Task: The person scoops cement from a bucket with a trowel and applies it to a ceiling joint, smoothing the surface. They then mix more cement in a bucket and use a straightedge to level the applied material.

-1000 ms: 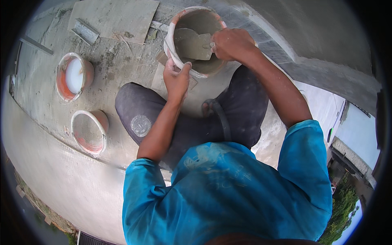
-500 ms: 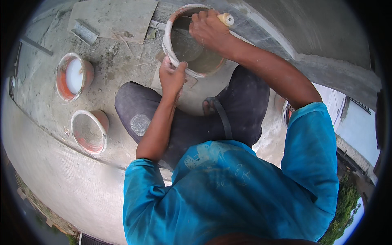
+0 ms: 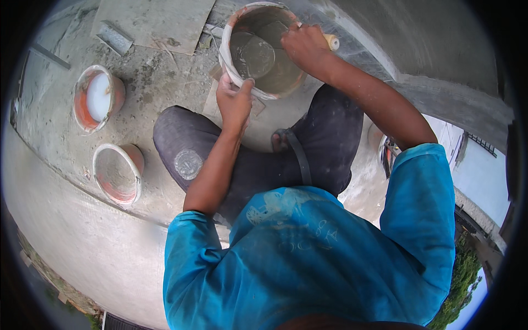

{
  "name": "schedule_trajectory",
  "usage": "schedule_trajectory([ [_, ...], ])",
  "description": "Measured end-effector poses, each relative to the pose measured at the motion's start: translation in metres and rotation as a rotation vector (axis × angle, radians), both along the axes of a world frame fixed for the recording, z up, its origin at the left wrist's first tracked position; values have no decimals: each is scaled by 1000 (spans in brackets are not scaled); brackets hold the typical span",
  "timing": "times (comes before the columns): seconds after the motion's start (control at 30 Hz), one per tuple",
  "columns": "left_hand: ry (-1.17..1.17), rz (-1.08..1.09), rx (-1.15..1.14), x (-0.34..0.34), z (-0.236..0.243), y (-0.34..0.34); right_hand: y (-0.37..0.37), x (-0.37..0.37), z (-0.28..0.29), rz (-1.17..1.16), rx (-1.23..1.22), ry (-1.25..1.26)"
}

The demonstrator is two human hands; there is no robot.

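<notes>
In front of my knees a round bucket with a pale, plaster-caked rim holds wet grey mix. My left hand grips the bucket's near-left rim, thumb up along the edge. Above the bucket's right side my right hand is closed around a tool by its cream-coloured handle, whose end sticks out to the right. What the tool's working end looks like is hidden by the hand and the mix. A round, smooth grey patch shows in the mix, left of the hand.
To the left stand an orange bucket with white content and another plaster-crusted bucket. A flat board and a metal channel piece lie at the far left. A grey wall rises on the right.
My right hand has moved right, toward the bucket's right rim, with the tool. More of the mix and the round patch now shows. My left hand keeps its hold on the rim.
</notes>
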State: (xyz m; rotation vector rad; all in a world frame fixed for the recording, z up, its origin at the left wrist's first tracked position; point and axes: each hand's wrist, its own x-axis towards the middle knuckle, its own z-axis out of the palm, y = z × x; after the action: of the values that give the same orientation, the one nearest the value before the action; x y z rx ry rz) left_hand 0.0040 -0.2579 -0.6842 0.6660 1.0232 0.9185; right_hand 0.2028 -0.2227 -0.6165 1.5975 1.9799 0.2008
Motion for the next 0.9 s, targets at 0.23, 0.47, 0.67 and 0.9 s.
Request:
schedule_trajectory([
  [0.23, 3, -5, -40, 3, -2, -2, -13, -17, 21, -189, -57, 318],
  [0.47, -12, 3, -28, 3, -3, -3, -17, -22, 8, -180, -120, 235],
  [0.67, 28, -9, -18, 1, -13, -6, 11, -10, 27, -199, -93, 213],
  [0.9, 6, -51, -39, -1, -11, 3, 12, -48, 4, 186, 108, -84],
])
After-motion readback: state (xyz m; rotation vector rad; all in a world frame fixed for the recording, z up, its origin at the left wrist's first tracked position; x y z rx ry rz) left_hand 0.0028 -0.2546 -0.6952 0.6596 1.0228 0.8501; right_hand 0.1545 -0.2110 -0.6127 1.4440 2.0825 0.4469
